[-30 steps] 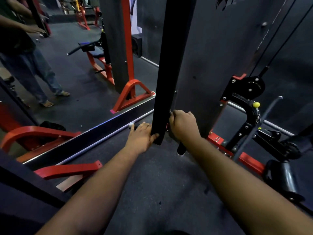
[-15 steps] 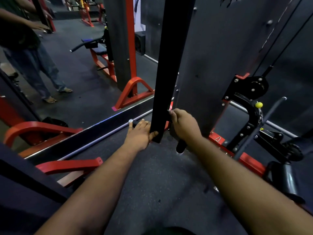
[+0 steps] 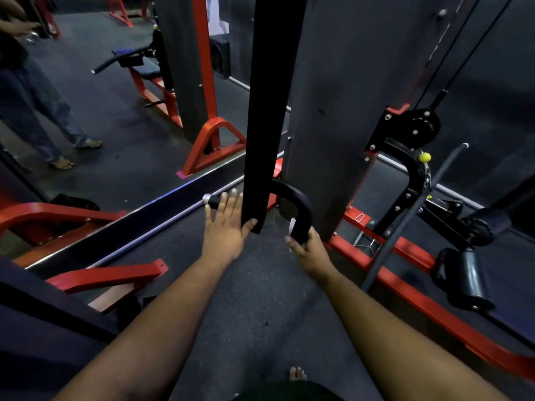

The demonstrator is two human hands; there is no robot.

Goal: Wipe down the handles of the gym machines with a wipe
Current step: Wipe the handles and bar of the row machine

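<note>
Black curved handle [image 3: 298, 209] sits just right of the black post [image 3: 272, 111], with a white wipe [image 3: 292, 225] against it. Right hand [image 3: 308, 251] grips the handle's near end. Left hand [image 3: 227, 224], fingers straight, touches the post's left side.

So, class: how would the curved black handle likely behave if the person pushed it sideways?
The curved black handle looks like a stiff bar, so it likely won't flex. It seems to hang behind the black post, so it may swing. Its matte grip probably isn't slippery under the right hand.

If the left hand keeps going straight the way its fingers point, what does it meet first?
Probably the black handle bar with its silver end cap: the left hand lies open, fingertips already at or over it. Beyond is the mirror base; depth is unclear.
</note>
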